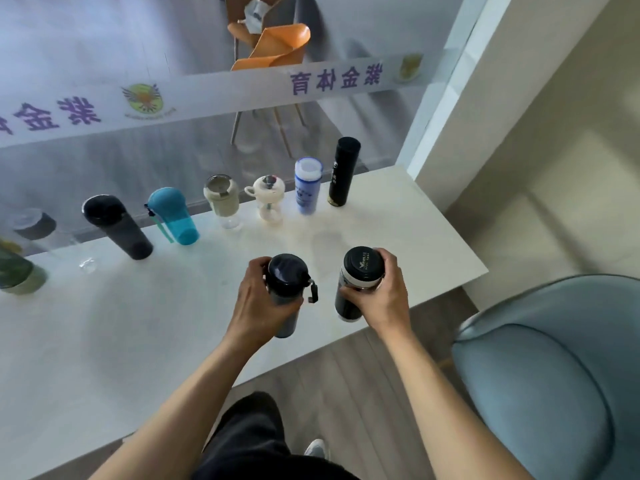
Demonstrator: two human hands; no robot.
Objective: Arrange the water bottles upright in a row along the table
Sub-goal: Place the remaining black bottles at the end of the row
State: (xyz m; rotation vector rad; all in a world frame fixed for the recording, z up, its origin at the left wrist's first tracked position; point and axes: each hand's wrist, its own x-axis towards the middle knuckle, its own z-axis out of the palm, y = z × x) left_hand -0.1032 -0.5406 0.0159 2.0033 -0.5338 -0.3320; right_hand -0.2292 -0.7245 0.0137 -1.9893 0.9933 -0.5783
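Near the front edge of the white table [138,341], my left hand [256,299] grips a dark blue bottle with a strap [287,277], upright. My right hand [377,292] grips a black-and-silver flask [362,268], also upright, just right of it. Along the far edge by the glass stands a row of upright bottles: a tall black flask [343,171], a blue-and-white bottle [307,185], a cream bottle with a handle [269,199], a beige-lidded clear cup [223,200], a teal bottle [173,216], a dark grey tumbler [116,225], and more at far left.
A green bottle [17,271] and a clear bottle with a dark band [34,225] stand at the far left. A glass wall with a frosted banner runs behind the table. A blue armchair [554,375] sits at right; orange chairs [273,46] stand beyond the glass.
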